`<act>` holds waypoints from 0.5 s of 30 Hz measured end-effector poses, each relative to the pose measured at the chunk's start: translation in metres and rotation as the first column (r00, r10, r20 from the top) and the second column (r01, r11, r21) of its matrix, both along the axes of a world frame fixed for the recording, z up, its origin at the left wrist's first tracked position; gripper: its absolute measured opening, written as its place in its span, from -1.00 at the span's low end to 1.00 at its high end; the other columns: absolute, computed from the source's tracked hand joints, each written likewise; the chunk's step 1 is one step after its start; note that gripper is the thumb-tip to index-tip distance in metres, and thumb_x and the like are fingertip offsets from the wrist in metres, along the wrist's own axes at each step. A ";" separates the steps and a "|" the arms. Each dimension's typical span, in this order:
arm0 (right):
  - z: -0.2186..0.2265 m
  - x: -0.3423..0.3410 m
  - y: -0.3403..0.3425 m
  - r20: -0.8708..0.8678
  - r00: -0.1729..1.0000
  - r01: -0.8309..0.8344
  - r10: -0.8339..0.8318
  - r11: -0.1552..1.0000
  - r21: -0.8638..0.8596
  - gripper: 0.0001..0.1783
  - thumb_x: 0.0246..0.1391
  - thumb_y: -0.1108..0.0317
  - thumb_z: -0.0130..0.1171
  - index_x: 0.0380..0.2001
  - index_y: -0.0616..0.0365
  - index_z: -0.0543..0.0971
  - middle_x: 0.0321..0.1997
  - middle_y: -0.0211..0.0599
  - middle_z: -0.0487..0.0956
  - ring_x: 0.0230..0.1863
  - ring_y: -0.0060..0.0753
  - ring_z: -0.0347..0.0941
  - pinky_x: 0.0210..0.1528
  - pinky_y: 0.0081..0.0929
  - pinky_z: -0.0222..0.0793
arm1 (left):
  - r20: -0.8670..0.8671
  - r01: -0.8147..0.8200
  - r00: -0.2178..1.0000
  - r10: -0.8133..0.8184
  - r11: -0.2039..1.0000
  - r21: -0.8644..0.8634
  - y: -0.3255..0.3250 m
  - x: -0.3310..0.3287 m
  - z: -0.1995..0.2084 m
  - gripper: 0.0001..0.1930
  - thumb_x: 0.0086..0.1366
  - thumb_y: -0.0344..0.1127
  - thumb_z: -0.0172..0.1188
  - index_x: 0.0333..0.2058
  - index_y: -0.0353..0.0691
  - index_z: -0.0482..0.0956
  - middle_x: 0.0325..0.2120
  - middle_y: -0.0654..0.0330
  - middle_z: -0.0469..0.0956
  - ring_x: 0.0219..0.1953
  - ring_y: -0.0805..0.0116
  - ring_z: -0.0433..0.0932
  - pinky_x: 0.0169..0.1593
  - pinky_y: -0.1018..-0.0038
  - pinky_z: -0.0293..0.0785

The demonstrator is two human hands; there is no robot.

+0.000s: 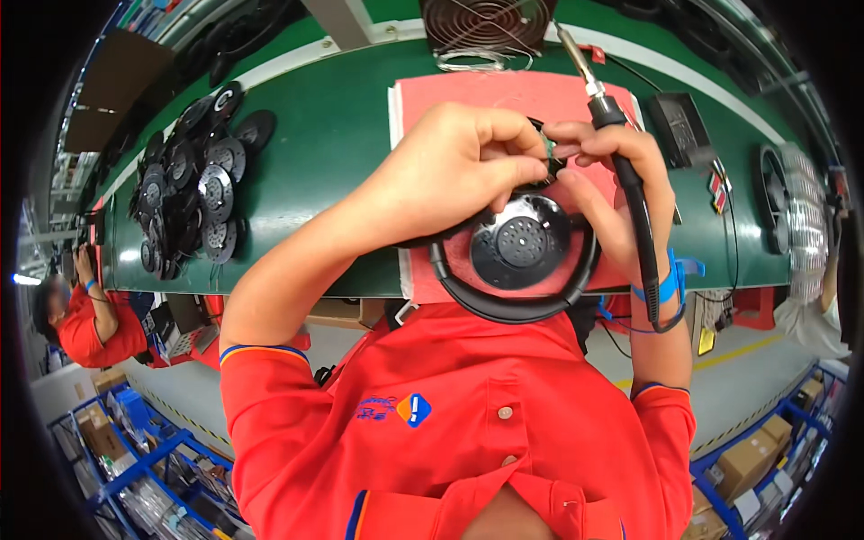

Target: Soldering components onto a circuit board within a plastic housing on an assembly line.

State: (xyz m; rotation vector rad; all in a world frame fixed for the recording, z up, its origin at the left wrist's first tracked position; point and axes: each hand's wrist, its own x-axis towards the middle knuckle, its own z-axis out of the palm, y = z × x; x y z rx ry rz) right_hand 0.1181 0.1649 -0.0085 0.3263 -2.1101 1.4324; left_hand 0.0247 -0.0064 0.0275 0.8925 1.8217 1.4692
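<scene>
On a pink mat [432, 99] lies a black headset [513, 310], its curved headband toward me. A round black speaker disc [522, 241] with small holes sits inside that curve. My left hand [450, 171] reaches over the headset, thumb and forefinger pinched at its far end; what they pinch is too small to make out. Close beside it, my right hand [625, 175] has a soldering iron [605, 110] tucked in its grip, tip pointing up and away. The right fingertips meet the left ones at a small dark part with thin wires, partly hidden by the fingers.
Many black speaker discs [193, 180] are heaped on the green table [315, 162] at left. A fan with a round grille [486, 27] stands at the far edge. A black box [679, 130] and stacked clear trays [804, 216] are at right. Another person [94, 324] works at far left.
</scene>
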 end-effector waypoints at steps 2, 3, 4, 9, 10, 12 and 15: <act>-0.004 0.003 0.006 -0.014 1.000 0.011 -0.011 1.000 -0.030 -0.68 -0.14 0.63 0.24 -0.27 0.18 0.43 -0.21 -0.23 0.58 -0.22 -0.46 0.51 -0.22 -0.59 0.39 | 0.017 -0.002 1.000 0.003 1.000 -0.028 0.007 -0.001 0.001 -0.91 0.16 -0.47 0.14 -0.41 -0.40 0.53 -0.64 0.26 0.50 -0.64 0.62 0.42 -0.58 0.64 0.33; -0.005 0.005 0.009 0.023 1.000 -0.006 0.006 1.000 -0.017 -0.67 -0.09 0.67 0.17 -0.22 0.22 0.37 -0.18 -0.10 0.54 -0.21 -0.42 0.49 -0.17 -0.54 0.39 | 0.021 0.004 1.000 -0.004 0.999 -0.031 0.010 0.000 -0.002 -0.91 0.16 -0.47 0.14 -0.41 -0.40 0.53 -0.64 0.26 0.50 -0.64 0.62 0.42 -0.58 0.64 0.33; -0.005 0.006 0.012 0.058 0.998 -0.024 0.024 1.000 -0.006 -0.65 -0.04 0.71 0.10 -0.17 0.25 0.31 -0.15 0.03 0.51 -0.21 -0.38 0.48 -0.12 -0.50 0.39 | 0.018 -0.003 1.000 0.003 1.000 -0.018 0.012 0.000 -0.006 -0.91 0.16 -0.47 0.14 -0.41 -0.40 0.54 -0.63 0.26 0.50 -0.64 0.62 0.42 -0.58 0.64 0.33; -0.002 0.006 0.008 0.039 0.999 0.010 -0.008 0.999 -0.036 -0.67 -0.04 0.71 0.10 -0.19 0.25 0.33 -0.28 -0.12 0.50 -0.24 -0.42 0.48 -0.16 -0.55 0.40 | -0.056 -0.014 0.998 0.012 1.000 -0.025 0.015 0.004 -0.012 -0.91 0.14 -0.47 0.16 -0.40 -0.40 0.54 -0.63 0.25 0.50 -0.64 0.62 0.42 -0.57 0.64 0.34; -0.002 0.005 0.008 0.044 0.999 0.015 -0.013 0.999 -0.044 -0.68 -0.04 0.71 0.11 -0.20 0.25 0.33 -0.30 -0.15 0.50 -0.25 -0.43 0.48 -0.17 -0.55 0.41 | -0.034 -0.022 0.999 0.021 1.000 -0.010 0.016 0.005 -0.012 -0.90 0.15 -0.45 0.16 -0.40 -0.39 0.55 -0.63 0.26 0.50 -0.64 0.62 0.42 -0.56 0.64 0.35; 0.000 0.000 0.008 0.047 0.999 0.022 -0.019 0.998 -0.053 -0.69 -0.04 0.71 0.11 -0.21 0.25 0.34 -0.31 -0.18 0.50 -0.26 -0.45 0.48 -0.18 -0.56 0.41 | -0.015 -0.028 1.000 0.028 1.000 0.003 0.018 0.004 -0.012 -0.89 0.16 -0.44 0.16 -0.40 -0.39 0.55 -0.62 0.27 0.50 -0.63 0.62 0.43 -0.54 0.64 0.35; 0.004 -0.009 0.007 -0.005 0.998 0.060 -0.060 0.998 0.018 -0.71 -0.04 0.70 0.12 -0.23 0.26 0.36 -0.33 -0.23 0.51 -0.29 -0.49 0.47 -0.20 -0.57 0.41 | 0.065 -0.083 0.995 0.076 0.990 0.115 0.018 -0.001 -0.012 -0.85 0.21 -0.39 0.13 -0.33 -0.37 0.56 -0.54 0.29 0.53 -0.55 0.63 0.44 -0.46 0.67 0.37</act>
